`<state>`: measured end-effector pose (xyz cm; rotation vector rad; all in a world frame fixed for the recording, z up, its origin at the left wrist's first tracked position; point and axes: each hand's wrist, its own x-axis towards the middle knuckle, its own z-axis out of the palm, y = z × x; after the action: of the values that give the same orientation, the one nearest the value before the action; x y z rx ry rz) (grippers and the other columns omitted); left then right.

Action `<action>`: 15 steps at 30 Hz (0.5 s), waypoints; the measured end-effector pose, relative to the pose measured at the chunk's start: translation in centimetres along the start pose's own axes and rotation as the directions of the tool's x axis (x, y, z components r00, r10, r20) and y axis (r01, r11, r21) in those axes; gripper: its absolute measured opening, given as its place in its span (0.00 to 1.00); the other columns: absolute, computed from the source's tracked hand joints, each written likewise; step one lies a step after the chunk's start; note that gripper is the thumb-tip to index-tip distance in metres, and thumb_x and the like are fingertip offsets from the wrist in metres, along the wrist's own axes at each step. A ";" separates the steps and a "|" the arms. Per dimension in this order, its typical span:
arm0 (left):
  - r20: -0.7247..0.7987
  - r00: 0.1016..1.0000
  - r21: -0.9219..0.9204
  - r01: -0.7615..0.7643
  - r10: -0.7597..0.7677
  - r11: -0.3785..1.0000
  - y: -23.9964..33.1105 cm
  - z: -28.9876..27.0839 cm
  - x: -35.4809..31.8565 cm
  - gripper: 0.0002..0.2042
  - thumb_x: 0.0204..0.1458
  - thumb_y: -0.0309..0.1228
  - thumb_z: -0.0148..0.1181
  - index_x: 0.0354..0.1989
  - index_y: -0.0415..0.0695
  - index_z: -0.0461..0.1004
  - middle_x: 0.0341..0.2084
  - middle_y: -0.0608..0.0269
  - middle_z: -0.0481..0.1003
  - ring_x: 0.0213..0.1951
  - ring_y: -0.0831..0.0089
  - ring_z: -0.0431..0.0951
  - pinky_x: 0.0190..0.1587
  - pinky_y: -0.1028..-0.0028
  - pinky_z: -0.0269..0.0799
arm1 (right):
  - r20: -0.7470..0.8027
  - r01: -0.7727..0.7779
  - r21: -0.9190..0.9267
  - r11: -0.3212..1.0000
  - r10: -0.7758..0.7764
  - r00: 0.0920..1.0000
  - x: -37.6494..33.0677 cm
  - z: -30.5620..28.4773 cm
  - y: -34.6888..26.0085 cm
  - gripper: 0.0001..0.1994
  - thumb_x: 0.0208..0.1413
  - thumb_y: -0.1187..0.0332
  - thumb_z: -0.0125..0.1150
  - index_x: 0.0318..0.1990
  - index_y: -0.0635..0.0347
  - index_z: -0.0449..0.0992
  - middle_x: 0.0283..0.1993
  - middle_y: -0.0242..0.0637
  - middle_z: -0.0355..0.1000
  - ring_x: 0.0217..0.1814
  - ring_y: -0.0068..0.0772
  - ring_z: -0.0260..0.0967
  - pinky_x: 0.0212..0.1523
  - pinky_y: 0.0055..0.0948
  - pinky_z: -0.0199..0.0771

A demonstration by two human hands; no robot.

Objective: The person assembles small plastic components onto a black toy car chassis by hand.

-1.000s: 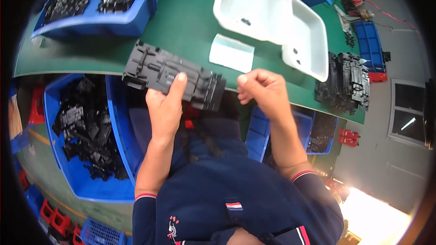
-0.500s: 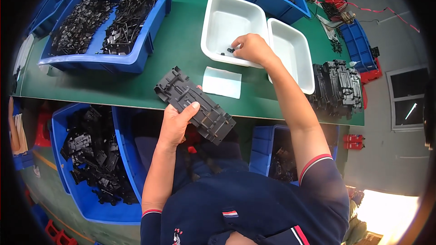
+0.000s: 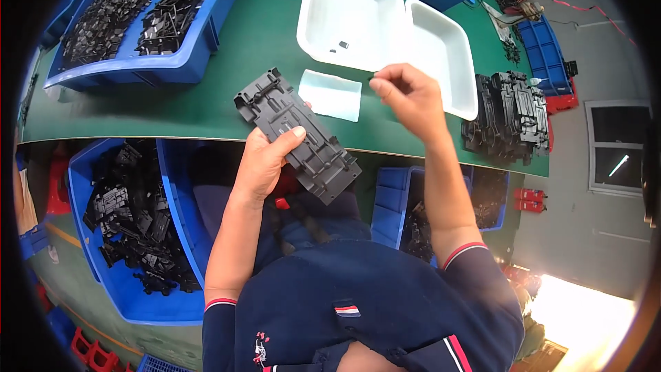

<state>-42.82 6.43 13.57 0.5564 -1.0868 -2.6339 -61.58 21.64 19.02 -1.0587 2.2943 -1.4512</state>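
My left hand [image 3: 265,158] grips a black moulded plastic chassis plate [image 3: 297,136], tilted above the table's front edge, thumb on its face. My right hand [image 3: 413,100] is off the front of the left white tray [image 3: 351,55], thumb and forefinger pinched. A small black piece shows at those fingertips; its exact kind is too small to tell. Inside that tray lie a few small black parts [image 3: 343,45]. A white sheet [image 3: 332,94] rests on the green table between the chassis plate and my right hand.
A second white tray [image 3: 463,100] adjoins the first. Stacked black chassis plates [image 3: 509,114] stand at right. Blue bins [image 3: 148,69] of small black parts sit at the far left and back. Below the table edge, another blue bin [image 3: 148,306] holds black plates.
My right hand has come out of the left white tray toward me, with a small black piece in its fingertips. My left hand still holds the chassis plate. The whole view has shifted slightly.
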 end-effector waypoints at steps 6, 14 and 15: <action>0.003 1.000 0.064 0.004 -0.005 0.998 -0.5 0.2 0.2 0.21 0.50 0.24 0.56 0.54 0.32 0.65 0.50 0.56 0.71 0.48 0.70 0.73 0.53 0.69 0.67 | -0.049 0.202 -0.227 0.953 -0.218 0.975 -2.3 1.8 3.8 0.04 0.49 0.76 0.62 0.33 0.63 0.75 0.30 0.37 0.72 0.28 0.30 0.70 0.30 0.24 0.71; -0.021 1.000 0.063 0.016 -0.015 0.998 -0.5 0.3 0.1 0.21 0.50 0.24 0.56 0.54 0.33 0.66 0.49 0.57 0.71 0.47 0.71 0.73 0.52 0.69 0.68 | -0.061 0.372 -0.367 0.853 -0.421 0.905 -2.1 2.8 4.9 0.07 0.44 0.78 0.64 0.32 0.59 0.76 0.31 0.36 0.71 0.30 0.37 0.70 0.30 0.29 0.72; -0.023 1.000 0.064 0.018 -0.016 0.998 -0.5 0.3 0.1 0.21 0.50 0.24 0.56 0.54 0.33 0.66 0.49 0.57 0.71 0.47 0.71 0.73 0.52 0.69 0.68 | -0.062 0.371 -0.365 0.854 -0.420 0.905 -2.1 2.8 4.9 0.07 0.44 0.78 0.64 0.32 0.59 0.76 0.31 0.36 0.71 0.30 0.37 0.70 0.30 0.29 0.72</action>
<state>-43.12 6.92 13.43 0.6094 -1.1688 -2.6084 -60.82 22.40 13.07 -1.6690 2.6103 -1.3084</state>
